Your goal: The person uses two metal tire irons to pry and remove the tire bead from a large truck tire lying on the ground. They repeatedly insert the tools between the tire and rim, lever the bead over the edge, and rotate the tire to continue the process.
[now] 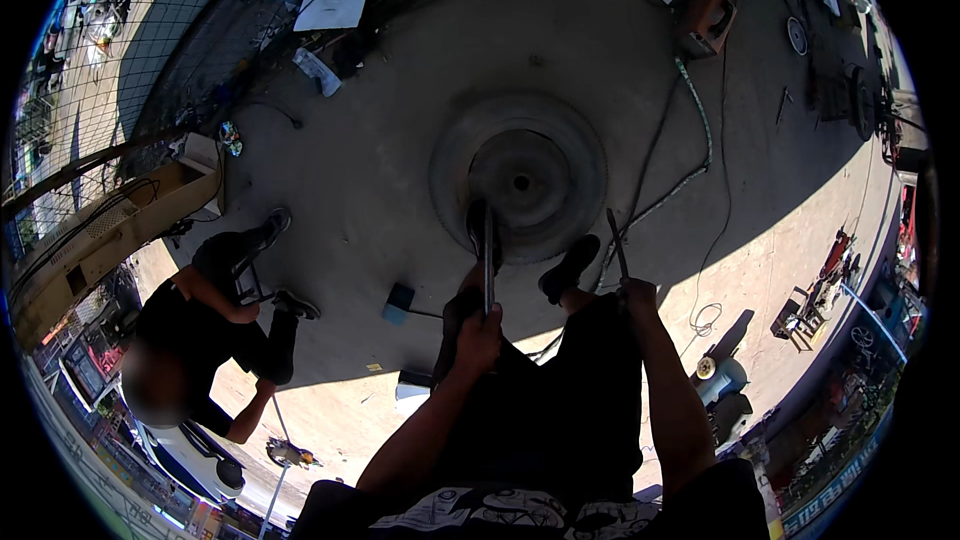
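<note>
A large dusty grey tyred wheel (575, 145) lies flat on the floor in front of me, with a small dark hole at its centre. My left hand (481, 338) is closed around a long metal bar (489, 258) that points forward over the wheel's near part. One of my feet is at the wheel beside this bar; exact contact is unclear. My right hand (638, 297) grips a thinner dark metal rod (618, 243), angled up beside the wheel's right side. The rod's tip appears apart from the wheel.
A person (205, 330) crouches at the left. An orange box-shaped machine (708, 22) stands at the far right, with a hose (708, 130) and cables running across the floor. A small dark-blue block on a handle (398, 302) lies left of my legs. A blue tank (724, 380) stands right.
</note>
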A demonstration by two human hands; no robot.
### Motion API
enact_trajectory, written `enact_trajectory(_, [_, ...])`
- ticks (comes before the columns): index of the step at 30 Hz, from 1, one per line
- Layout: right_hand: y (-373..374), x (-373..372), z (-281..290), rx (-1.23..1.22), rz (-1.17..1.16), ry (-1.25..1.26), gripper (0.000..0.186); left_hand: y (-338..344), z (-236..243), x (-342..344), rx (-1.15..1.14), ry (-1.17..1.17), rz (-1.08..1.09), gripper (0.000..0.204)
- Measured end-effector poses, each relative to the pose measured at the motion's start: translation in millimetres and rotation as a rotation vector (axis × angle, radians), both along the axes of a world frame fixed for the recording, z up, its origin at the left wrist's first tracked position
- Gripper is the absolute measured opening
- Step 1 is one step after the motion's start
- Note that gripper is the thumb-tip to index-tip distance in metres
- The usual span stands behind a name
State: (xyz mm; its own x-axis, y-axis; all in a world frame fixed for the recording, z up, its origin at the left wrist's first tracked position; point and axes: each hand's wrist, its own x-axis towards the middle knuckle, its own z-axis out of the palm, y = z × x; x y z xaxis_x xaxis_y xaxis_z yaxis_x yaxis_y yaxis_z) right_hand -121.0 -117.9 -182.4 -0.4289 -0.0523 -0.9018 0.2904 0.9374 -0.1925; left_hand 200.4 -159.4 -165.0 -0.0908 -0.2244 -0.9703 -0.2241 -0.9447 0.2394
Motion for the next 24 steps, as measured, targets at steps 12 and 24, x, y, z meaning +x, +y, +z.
enact_trajectory(12, [106,-96,-12,-0.078,-0.196,-0.039,0.021,27,16,-151,-0.162,-0.072,-0.296,0.043])
enact_trajectory(24, [248,-253,-32,-0.171,0.026,0.155,0.019,74,83,-392,-0.122,0.028,-0.451,0.044])
